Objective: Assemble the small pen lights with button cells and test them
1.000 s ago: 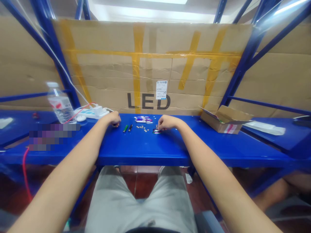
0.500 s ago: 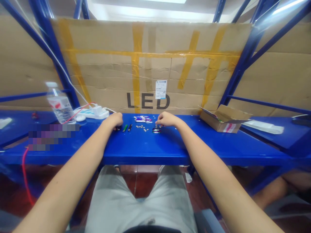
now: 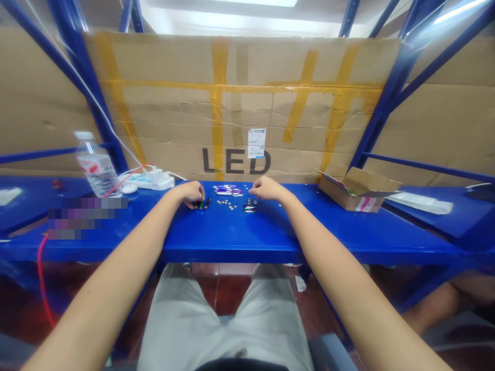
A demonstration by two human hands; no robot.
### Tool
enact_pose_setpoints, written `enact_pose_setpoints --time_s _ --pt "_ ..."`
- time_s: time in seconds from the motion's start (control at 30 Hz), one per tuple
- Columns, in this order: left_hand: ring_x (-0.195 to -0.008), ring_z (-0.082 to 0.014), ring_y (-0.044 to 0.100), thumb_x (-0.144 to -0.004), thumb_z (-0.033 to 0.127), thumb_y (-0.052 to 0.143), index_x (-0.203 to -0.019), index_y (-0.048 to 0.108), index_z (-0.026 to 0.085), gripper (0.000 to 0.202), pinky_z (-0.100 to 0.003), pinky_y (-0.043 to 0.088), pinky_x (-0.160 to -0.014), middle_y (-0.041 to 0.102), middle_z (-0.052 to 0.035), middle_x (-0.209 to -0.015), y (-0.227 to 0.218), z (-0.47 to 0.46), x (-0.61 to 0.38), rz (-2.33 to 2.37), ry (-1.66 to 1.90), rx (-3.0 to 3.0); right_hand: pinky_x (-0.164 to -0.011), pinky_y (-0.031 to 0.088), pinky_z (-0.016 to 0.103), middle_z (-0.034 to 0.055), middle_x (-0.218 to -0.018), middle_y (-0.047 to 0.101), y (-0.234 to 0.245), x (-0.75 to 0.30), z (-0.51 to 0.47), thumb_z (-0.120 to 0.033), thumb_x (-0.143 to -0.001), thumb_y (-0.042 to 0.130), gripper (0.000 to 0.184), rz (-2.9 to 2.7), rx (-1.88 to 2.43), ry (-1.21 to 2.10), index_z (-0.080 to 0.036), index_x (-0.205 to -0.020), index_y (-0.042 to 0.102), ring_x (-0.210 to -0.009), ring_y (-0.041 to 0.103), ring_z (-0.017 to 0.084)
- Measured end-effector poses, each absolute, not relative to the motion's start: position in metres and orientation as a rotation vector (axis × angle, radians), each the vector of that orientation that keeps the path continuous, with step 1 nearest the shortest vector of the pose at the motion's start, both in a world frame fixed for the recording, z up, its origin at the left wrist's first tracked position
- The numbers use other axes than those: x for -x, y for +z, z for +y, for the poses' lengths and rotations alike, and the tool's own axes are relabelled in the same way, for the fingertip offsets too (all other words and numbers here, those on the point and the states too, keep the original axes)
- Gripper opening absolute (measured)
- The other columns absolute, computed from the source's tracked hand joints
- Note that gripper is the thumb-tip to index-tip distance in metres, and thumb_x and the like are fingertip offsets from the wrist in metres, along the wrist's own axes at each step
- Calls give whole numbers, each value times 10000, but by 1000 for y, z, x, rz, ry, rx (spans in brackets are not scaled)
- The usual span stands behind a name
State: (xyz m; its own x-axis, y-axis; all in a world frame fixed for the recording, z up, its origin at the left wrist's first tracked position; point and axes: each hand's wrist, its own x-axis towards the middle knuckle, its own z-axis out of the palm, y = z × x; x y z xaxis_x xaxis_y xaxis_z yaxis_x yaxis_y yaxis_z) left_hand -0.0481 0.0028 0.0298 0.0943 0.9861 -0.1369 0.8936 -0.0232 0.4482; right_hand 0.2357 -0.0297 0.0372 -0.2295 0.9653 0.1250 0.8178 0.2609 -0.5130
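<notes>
My left hand (image 3: 192, 192) reaches down to the blue table with bent fingers, its fingertips at a small green slim piece (image 3: 201, 204). A dark slim piece (image 3: 208, 202) lies just to the right of it. My right hand (image 3: 264, 187) is pinched above several small silvery bits (image 3: 252, 201); whatever its fingertips hold is too small to make out. Below those bits rests a shiny dark elongated piece (image 3: 249, 209). Between the hands are a pile of shiny purple and silver slim pieces (image 3: 228, 190) and several scattered small metal bits (image 3: 225, 202).
An open cardboard box (image 3: 358, 190) stands to the right, near a white flat packet (image 3: 421, 202). To the left are a water bottle (image 3: 98, 170) and a white power strip (image 3: 145, 179) with cables. A large cardboard sheet (image 3: 174, 118) closes the back. Another person's arm (image 3: 436, 304) shows at lower right.
My left hand has shifted right, onto the green piece that lay uncovered before. My right hand has stayed almost in place, its fingers lifted slightly.
</notes>
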Motion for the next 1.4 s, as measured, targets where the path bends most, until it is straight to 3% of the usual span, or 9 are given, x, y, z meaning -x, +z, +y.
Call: enact_pose_setpoints --time_s 0.27,0.5,0.67,0.77,0.83,1.03,1.2,1.4 --pt "-614 -170 667 -711 210 730 -817 752 154 122 -240 555 -541 754 -106 -889 26 7 46 1782 353 -2023 -582 425 245 68 -726 694 37 -236 -29 -229 -871 621 183 -2128 1626 450 -145 -710 646 -602 581 130" --pt "-696 -193 686 -755 252 699 -908 761 185 178 -245 538 -565 765 -104 -934 22 11 46 1736 347 -2047 -651 408 245 89 -842 733 26 -234 -19 -220 -883 595 166 -2111 1611 251 -141 -773 691 -763 624 164" --pt "-916 -239 698 -791 241 644 -879 782 220 164 -295 541 -819 775 -93 -988 12 19 45 1794 564 -2360 -698 426 241 94 -916 756 17 -228 -13 -189 -877 605 131 -2125 1551 261 -141 -866 726 -829 652 177" --pt "-1138 -264 629 -842 225 567 -1005 789 226 275 -350 458 -1032 747 -89 -1166 4 25 35 1611 681 -2671 -723 435 225 82 -950 767 15 -226 -12 -164 -872 605 137 -2145 1513 278 -147 -887 740 -859 665 169" --pt "-1173 -271 593 -873 211 516 -1082 778 226 336 -389 414 -1078 732 -85 -1214 0 28 25 1456 675 -2803 -739 438 220 74 -973 774 14 -224 -12 -150 -872 591 162 -2164 1485 278 -151 -897 751 -875 671 167" --pt "-1180 -282 565 -886 239 529 -1165 752 268 358 -386 388 -1057 725 -70 -1251 -4 31 -1 1405 514 -2869 -820 459 219 82 -1039 783 15 -218 -14 -132 -875 586 218 -2233 1444 251 -146 -967 782 -948 686 182" --pt "-1077 -300 595 -850 296 596 -936 785 243 215 -371 424 -998 770 -87 -1013 -3 36 -1 1500 435 -2799 -844 466 225 92 -1068 780 14 -209 -11 -138 -873 609 222 -2303 1393 248 -150 -1006 787 -970 695 197" --pt "-935 -249 651 -886 293 575 -944 710 187 181 -359 483 -899 747 -83 -966 -1 31 -2 1368 792 -2645 -893 472 257 128 -1196 744 8 -204 -2 -140 -833 685 295 -2305 1336 305 -133 -1124 730 -1079 678 230"
